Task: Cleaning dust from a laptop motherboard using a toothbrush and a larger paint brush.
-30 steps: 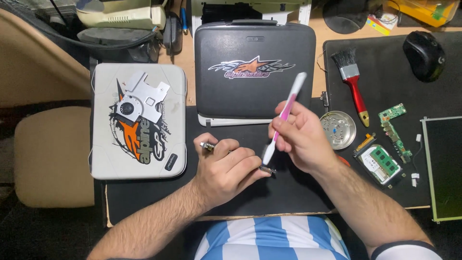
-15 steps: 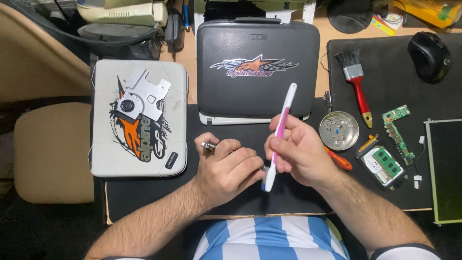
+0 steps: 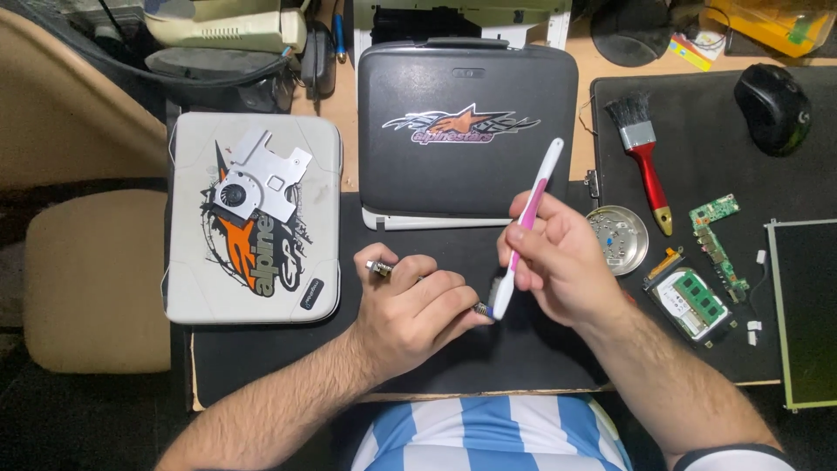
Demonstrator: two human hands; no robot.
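At frame centre I see my right hand (image 3: 558, 262) gripping a pink-white toothbrush (image 3: 523, 231), bristles touching the small metal part (image 3: 384, 268) pinched in left hand (image 3: 418, 310); brushing looks underway, unfinished.

Two bare arms come up from the bottom of the view and bend in toward each other. The left hand (image 3: 410, 310) lies low with its back facing up. Its fingers are curled in tight, and the thumb and first finger pinch together at the right side. The right hand (image 3: 558, 262) sits a little higher, just beside the left one. Its fingers are wrapped closed too, and the knuckles point left. The two hands almost touch.
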